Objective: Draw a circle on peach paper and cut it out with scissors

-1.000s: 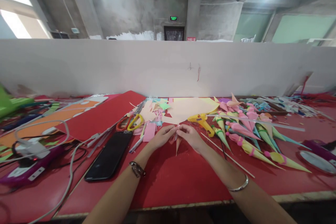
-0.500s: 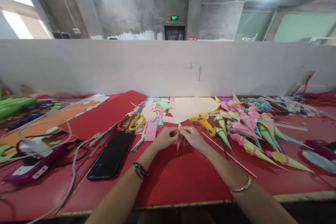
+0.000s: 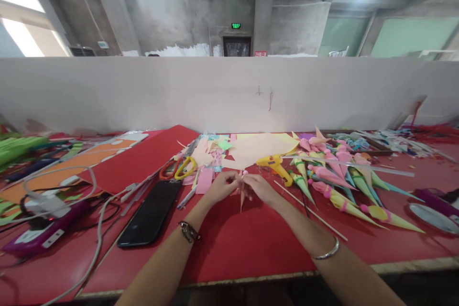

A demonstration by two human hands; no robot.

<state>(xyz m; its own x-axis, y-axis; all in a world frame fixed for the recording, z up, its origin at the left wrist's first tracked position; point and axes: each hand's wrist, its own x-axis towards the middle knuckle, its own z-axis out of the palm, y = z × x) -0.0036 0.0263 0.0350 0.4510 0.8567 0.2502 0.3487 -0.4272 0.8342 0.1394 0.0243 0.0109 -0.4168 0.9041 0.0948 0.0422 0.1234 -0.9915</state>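
Note:
Between my two hands, a small peach paper cone [image 3: 242,202] points its tip down, with a pink ball [image 3: 245,172] at its top. My right hand [image 3: 261,188] is closed round the cone's upper part, hiding much of it. From the other side, my left hand [image 3: 223,187] pinches at the cone with thumb and forefinger curled; its exact contact is hidden. Just beyond my right hand lies a yellow glue gun [image 3: 276,167]. Several finished-looking paper cones [image 3: 340,201] in pink, yellow and green, some with pink balls, are heaped to the right.
A black phone [image 3: 150,213] lies left of my left arm, below scissors [image 3: 184,167] with red and yellow handles. Pink paper [image 3: 204,180] and peach sheets [image 3: 261,146] lie ahead. A thin stick [image 3: 311,211] rests at right. A purple power strip [image 3: 46,236] with cables sits far left.
Both hands stay around the cone, with the right fingers now flatter over its top beside the pink ball. The whole view has shifted slightly.

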